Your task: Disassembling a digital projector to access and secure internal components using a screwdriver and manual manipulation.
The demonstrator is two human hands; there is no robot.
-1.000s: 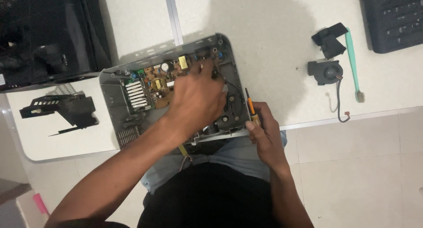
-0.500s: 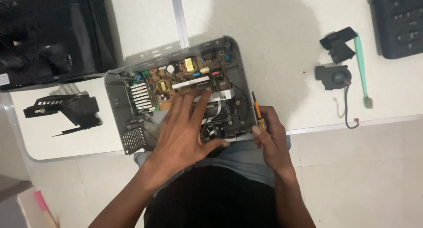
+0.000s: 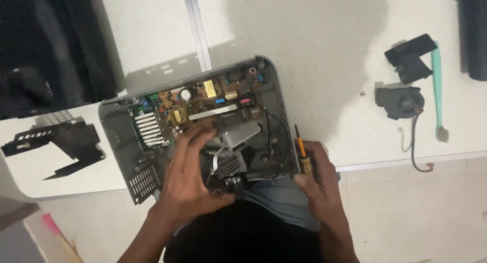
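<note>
- The opened grey device lies at the near edge of the white surface, its cover off, just in front of the person's lap.
- Inside it, a brown circuit board with small coloured parts sits along the far side; a finned metal heat sink is to its left.
- The left hand rests inside the device, fingers spread wide and curled over a grey metal assembly at the centre; whether they grip it cannot be told.
- The right hand is at the device's right edge, fingers closed around an orange-handled screwdriver that points away from the person.
- Well apart to the right lie a black fan with a trailing wire, a black plastic part and a green tool.
- A black bracket lies to the left.
</note>
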